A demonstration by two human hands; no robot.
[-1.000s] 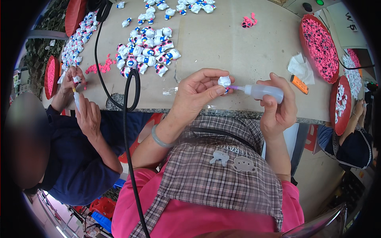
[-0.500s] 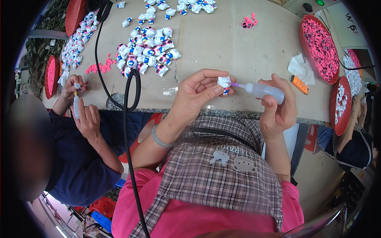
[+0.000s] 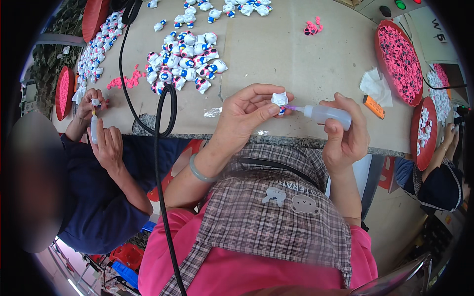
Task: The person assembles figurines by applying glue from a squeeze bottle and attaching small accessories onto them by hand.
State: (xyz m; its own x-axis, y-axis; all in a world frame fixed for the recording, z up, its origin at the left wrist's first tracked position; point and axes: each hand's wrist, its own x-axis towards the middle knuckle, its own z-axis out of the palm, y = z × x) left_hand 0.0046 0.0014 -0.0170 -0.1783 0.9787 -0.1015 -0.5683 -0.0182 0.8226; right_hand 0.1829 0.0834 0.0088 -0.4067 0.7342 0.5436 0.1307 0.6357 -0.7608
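Between the thumb and fingers of my left hand (image 3: 251, 109) is a small white and blue cat-shaped figurine (image 3: 279, 100), held upright above the table's near edge. My right hand (image 3: 348, 129) grips a translucent squeeze bottle (image 3: 330, 116), tipped sideways so that its purple nozzle points left. The nozzle's tip meets the lower part of the figurine, beside my left fingertips. Beyond my hands, to the left, lies a pile of similar figurines (image 3: 186, 58), many with pink parts on them.
A black cable (image 3: 157, 148) hangs across the left side. Small pink pieces (image 3: 312, 27) lie at the back. To the right are a crumpled tissue (image 3: 376, 86), an orange box (image 3: 374, 106) and red trays of pink (image 3: 422, 91) and white pieces (image 3: 415, 154). Co-workers (image 3: 106, 177) sit on both sides.
The figurine has turned slightly in my left fingers. The nozzle tip now sits a little lower on it, and the bottle has shifted slightly left.
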